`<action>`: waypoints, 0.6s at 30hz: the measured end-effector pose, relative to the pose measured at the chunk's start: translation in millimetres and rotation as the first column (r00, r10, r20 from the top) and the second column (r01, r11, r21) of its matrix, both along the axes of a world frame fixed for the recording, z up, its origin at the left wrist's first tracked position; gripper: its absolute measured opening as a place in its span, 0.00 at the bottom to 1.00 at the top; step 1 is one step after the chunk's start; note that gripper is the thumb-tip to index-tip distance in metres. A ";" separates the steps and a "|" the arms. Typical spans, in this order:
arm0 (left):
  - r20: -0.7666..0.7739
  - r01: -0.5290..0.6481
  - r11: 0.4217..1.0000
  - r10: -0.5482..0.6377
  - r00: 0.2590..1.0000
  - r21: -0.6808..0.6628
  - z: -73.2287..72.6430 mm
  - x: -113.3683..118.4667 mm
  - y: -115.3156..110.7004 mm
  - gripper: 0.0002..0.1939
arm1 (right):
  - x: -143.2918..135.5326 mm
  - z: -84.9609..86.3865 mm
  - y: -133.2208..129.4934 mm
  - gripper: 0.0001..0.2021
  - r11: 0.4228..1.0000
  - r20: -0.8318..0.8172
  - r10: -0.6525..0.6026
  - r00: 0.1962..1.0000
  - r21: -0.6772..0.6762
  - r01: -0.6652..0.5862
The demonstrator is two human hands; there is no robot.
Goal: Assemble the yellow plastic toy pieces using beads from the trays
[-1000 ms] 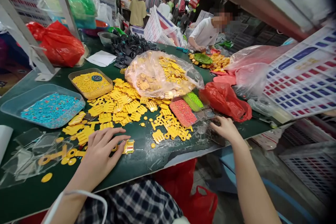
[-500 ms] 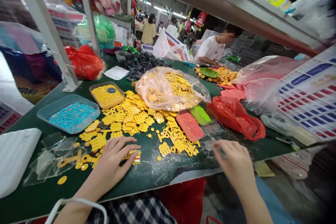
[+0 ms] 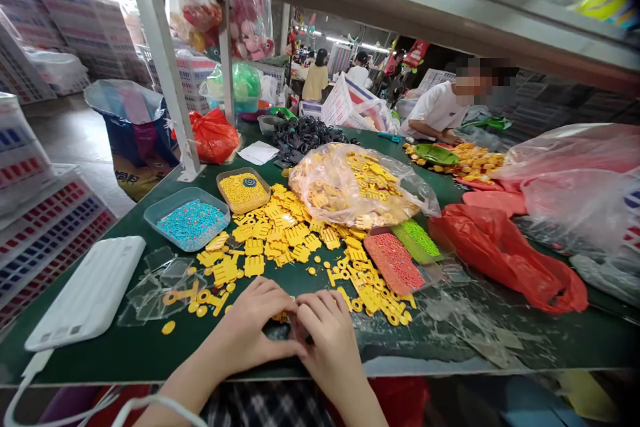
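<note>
My left hand [image 3: 253, 327] and my right hand [image 3: 327, 340] meet near the table's front edge, fingers bent inward and touching. Something small is between them, mostly hidden by the fingers; a bit of yellow shows beneath. Just beyond lie many flat yellow plastic pieces [image 3: 273, 223]. A tray of blue beads [image 3: 193, 220] and a tray of yellow beads [image 3: 243, 190] stand to the left. Right of the pile are a tray of pink beads [image 3: 395, 260] and one of green beads [image 3: 417, 240]. A clear bag [image 3: 325, 180] of yellow pieces lies behind.
A white power bank [image 3: 90, 290] with a cable lies at left, beside clear plastic pieces [image 3: 160, 283]. A red bag [image 3: 510, 253] is at right. Black parts [image 3: 310, 137] are heaped at the back. Across the table, a person [image 3: 437, 110] works by orange pieces.
My right hand has moved left from the table's right side to meet my left hand. The fingers now cover the small striped yellow piece's spot. The view has turned left.
</note>
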State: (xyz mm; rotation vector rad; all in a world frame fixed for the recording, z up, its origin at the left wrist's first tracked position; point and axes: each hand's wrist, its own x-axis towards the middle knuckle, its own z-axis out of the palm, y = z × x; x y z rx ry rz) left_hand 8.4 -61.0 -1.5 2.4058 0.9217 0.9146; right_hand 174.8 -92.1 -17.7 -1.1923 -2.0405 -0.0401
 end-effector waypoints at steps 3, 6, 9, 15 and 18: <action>-0.006 -0.007 1.000 0.007 1.000 -0.004 0.2 -0.7 0.2 0.09 | 3.0 3.2 3.2 0.08 1.000 0.040 0.026 0.999 -0.019 -0.025; 0.010 0.003 0.998 -0.002 1.000 -0.066 0.8 -5.3 -1.3 0.06 | 11.8 12.0 2.7 0.07 0.985 -0.014 0.113 0.994 -0.131 -0.113; 0.050 0.025 0.987 -0.017 0.999 -0.156 0.1 -11.0 -2.7 0.14 | 24.2 18.3 4.1 0.08 0.933 -0.105 0.213 0.971 -0.273 -0.234; -0.035 -0.027 0.976 0.020 0.999 -0.216 2.4 -14.0 -1.5 0.20 | 36.9 9.8 14.1 0.09 0.881 -0.232 0.246 0.941 -0.351 -0.317; -0.144 -0.081 0.980 0.055 0.988 -0.181 5.9 -14.1 1.6 0.17 | 34.4 4.6 17.1 0.09 0.892 -0.234 0.214 0.948 -0.348 -0.288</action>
